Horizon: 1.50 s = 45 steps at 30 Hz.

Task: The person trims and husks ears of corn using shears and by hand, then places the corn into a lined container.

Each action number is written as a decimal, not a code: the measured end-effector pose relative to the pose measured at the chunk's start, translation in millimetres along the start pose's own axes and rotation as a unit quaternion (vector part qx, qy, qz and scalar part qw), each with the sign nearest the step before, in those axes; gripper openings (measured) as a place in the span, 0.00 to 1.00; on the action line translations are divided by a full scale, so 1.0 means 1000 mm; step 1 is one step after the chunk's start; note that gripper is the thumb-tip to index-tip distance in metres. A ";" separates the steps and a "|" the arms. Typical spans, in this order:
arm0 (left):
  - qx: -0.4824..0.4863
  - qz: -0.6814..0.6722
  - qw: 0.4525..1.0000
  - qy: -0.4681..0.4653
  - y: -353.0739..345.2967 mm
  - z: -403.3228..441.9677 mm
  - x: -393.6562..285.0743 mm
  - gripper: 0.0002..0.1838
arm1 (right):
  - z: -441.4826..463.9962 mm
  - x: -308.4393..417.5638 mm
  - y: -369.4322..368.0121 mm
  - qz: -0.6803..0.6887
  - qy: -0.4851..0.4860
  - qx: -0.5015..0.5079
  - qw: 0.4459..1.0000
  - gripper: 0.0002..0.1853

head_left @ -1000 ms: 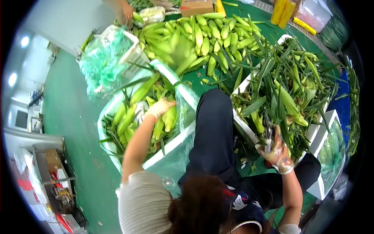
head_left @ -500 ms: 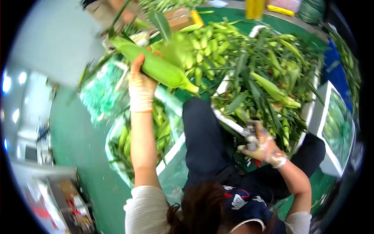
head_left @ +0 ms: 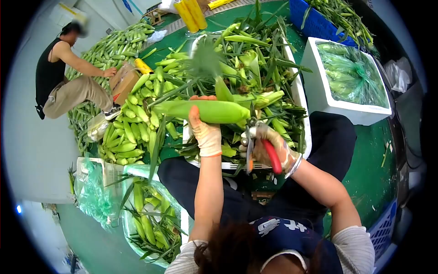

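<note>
Green floor, pale grey wall, small bright light

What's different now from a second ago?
The left grip, which was inside the lined box, has taken hold of an ear of corn, lifted it and carried it rightward, towards the leaf-filled crate. The right grip has brought the red-handled shears to the ear's stalk end. Unchanged: the shears stay in the right grip, and the crate remains heaped.

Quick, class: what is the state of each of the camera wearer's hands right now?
Left hand: closed around an ear of corn.
Right hand: holding red-handled cutters.
</note>
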<state>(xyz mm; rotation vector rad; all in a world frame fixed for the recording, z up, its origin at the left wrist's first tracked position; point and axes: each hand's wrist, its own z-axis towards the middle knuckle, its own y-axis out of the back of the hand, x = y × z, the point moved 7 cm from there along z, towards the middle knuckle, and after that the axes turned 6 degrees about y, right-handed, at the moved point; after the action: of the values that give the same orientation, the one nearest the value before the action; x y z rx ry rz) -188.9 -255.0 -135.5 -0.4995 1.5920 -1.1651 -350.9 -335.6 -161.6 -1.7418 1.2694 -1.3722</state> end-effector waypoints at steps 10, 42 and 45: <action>-0.057 -0.052 0.992 0.100 0.022 0.017 0.006 0.21 | -0.036 -0.028 0.042 -0.172 -0.129 -0.087 0.973 0.08; 0.084 0.885 0.438 0.135 -0.045 -0.012 -0.038 0.32 | 0.020 0.077 -0.044 -0.874 0.217 0.053 0.431 0.37; 0.083 0.909 0.387 0.131 -0.040 -0.009 -0.038 0.33 | 0.052 0.063 -0.037 -0.863 0.172 0.093 0.466 0.31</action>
<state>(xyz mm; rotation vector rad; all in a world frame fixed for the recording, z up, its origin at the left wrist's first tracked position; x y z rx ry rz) -192.8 -238.6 -82.7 1.4783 1.1144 0.4836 -288.4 -385.1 -120.1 -2.4201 -1.3720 -2.6079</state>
